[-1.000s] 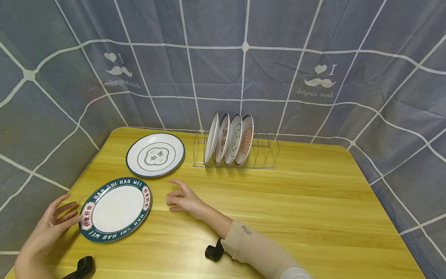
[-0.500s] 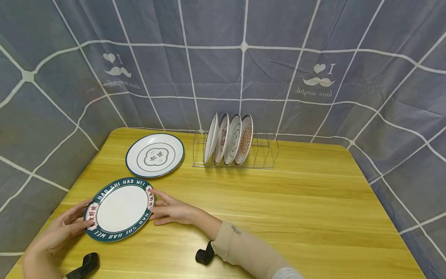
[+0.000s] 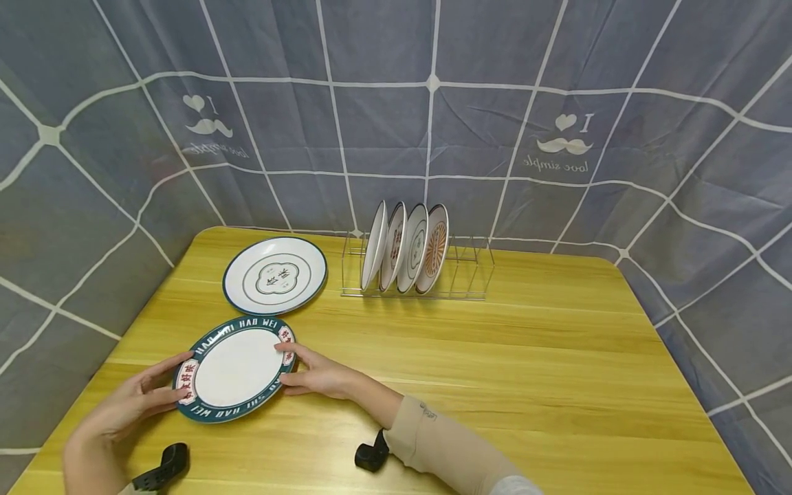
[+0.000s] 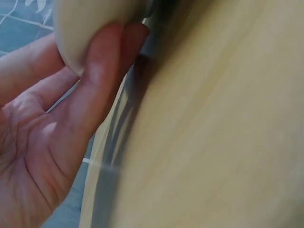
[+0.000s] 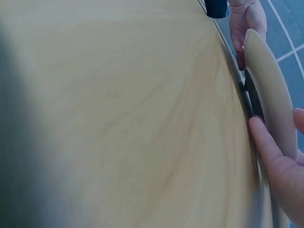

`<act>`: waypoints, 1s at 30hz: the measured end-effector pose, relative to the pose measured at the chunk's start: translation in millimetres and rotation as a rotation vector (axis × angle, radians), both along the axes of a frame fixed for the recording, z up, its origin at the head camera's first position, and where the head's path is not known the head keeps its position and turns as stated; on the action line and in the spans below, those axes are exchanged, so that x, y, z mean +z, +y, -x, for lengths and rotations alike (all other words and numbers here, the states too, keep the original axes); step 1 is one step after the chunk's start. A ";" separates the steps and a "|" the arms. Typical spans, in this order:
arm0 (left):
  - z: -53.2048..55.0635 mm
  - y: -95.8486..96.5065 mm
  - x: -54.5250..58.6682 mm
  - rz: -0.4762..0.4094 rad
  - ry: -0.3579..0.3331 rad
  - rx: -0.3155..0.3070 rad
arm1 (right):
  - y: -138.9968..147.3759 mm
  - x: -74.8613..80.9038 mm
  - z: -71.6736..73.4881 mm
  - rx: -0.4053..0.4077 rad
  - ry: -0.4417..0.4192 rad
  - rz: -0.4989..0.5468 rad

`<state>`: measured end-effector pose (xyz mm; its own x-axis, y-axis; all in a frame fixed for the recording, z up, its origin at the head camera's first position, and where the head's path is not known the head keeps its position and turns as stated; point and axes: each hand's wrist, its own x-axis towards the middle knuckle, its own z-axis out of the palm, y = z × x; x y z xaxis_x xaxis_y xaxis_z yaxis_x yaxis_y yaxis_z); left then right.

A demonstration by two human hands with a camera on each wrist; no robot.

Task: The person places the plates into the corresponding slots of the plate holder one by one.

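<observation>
An oval plate [image 3: 238,368] has a white middle and a dark green rim with white lettering and red script panels. My left hand [image 3: 126,405] grips its left end, thumb on the rim's upper face. At the right end my right hand [image 3: 318,375] pinches the rim between thumb and fingers. The right wrist view shows the pale underside of the plate [image 5: 273,90] raised at the table's edge, with the right hand [image 5: 287,180] near and the left hand [image 5: 249,21] at the far end. In the left wrist view, the fingers of the left hand [image 4: 42,142] curl under the rim.
A round white plate [image 3: 303,265] with a blue rim lies just behind the oval one. Several plates stand upright in a wire rack [image 3: 458,298] at the back of the wooden table [image 3: 557,378]. A grey checked curtain [image 3: 396,130] surrounds the table's back and sides.
Both hands have taken hold of the oval plate; the right hand came in from the right to its rim. The plate has shifted right and tilted slightly.
</observation>
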<state>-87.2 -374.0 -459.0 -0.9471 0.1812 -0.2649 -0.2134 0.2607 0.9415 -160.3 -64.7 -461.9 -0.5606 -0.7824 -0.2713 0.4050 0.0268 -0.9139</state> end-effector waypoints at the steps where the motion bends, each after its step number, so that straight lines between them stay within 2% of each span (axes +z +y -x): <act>1: 0.2 1.5 1.2 0.008 -0.006 -0.005 | 1.4 0.3 -0.6 -0.006 0.013 -0.001; 6: -0.7 10.1 7.4 0.012 -0.051 -0.013 | 9.8 3.2 -3.2 -0.021 0.048 0.009; 8: -1.5 12.7 9.6 0.007 -0.045 -0.025 | 13.2 4.6 -3.7 -0.029 0.067 0.011; 10: -2.2 14.8 11.9 -0.016 -0.015 -0.051 | 16.7 6.7 -3.6 -0.042 0.092 0.014; 15: 1.3 24.5 20.4 -0.117 0.130 -0.124 | 25.9 15.0 -0.8 -0.090 0.184 0.062; 17: 4.8 31.0 25.7 -0.127 0.168 -0.112 | 29.2 19.1 1.2 -0.114 0.205 0.100; 19: 9.6 38.1 31.0 -0.157 0.175 -0.090 | 32.6 23.1 3.2 -0.143 0.221 0.131; 25: 28.8 64.8 43.4 -0.314 0.155 -0.017 | 43.8 32.5 9.7 -0.240 0.229 0.200; 30: 46.2 91.4 50.9 -0.392 0.129 0.021 | 58.9 41.7 16.2 -0.328 0.229 0.308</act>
